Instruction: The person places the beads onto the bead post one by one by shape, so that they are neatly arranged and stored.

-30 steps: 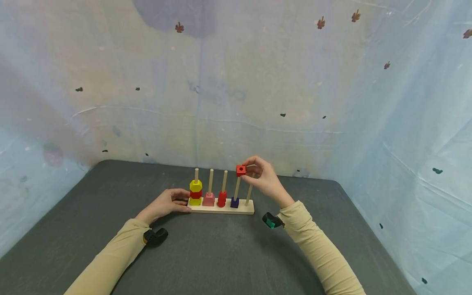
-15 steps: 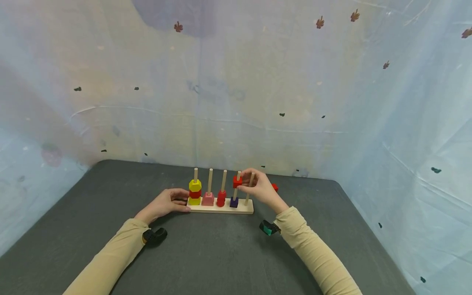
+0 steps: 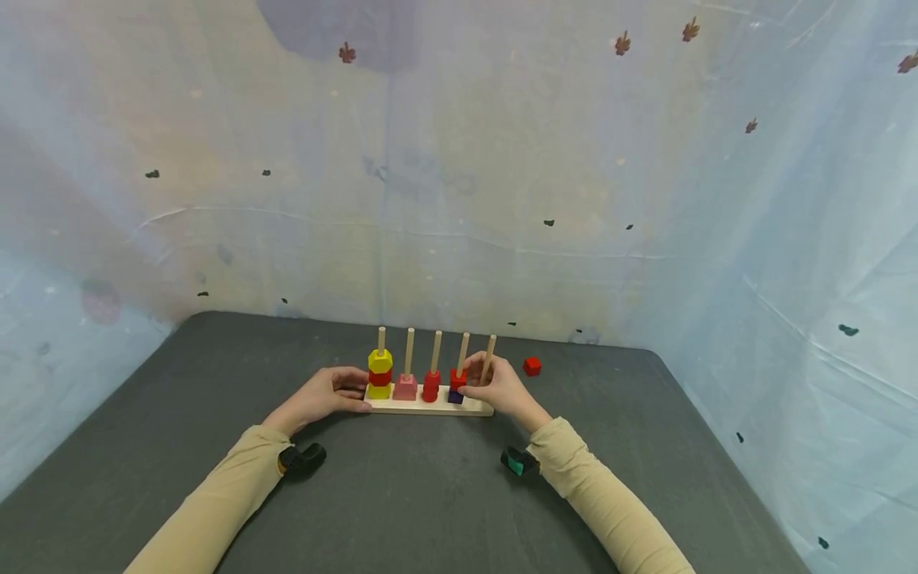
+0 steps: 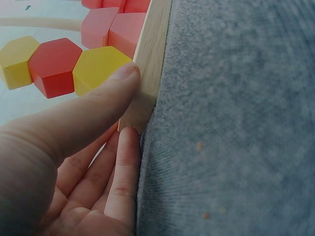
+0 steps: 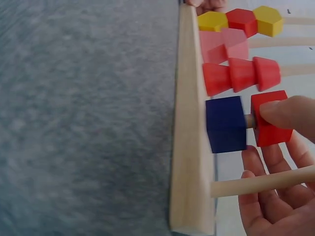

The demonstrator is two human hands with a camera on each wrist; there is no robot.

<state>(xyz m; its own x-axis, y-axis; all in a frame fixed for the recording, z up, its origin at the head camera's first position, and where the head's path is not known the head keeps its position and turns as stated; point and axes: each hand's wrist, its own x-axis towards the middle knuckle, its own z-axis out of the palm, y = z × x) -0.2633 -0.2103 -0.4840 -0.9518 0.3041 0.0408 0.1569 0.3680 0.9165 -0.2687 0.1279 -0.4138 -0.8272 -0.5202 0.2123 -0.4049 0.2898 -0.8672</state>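
Observation:
My left hand (image 3: pixel 324 399) grips the left end of a pale wooden peg base (image 3: pixel 423 408), thumb against its edge and fingers round the end. My right hand (image 3: pixel 505 389) pinches a red cube (image 5: pixel 270 118) threaded on the fourth peg. In the right wrist view a short stretch of peg shows between it and the dark blue cube (image 5: pixel 226 124) at the bottom. Yellow and red hexagonal beads (image 3: pixel 380 375) stack on the first peg, pink blocks (image 3: pixel 405 388) on the second, red tapered beads (image 3: pixel 430 387) on the third. The fifth peg (image 5: pixel 266 182) is bare.
A loose red cube (image 3: pixel 532 367) lies on the dark grey table (image 3: pixel 416 502), right of the base and behind my right hand. A pale patterned sheet (image 3: pixel 459 159) hangs behind the table and along its sides.
My right hand has brought the red cube from above the fourth peg's tip down along the peg, close to the blue cube. The loose cube behind has come into view. My left hand stays put.

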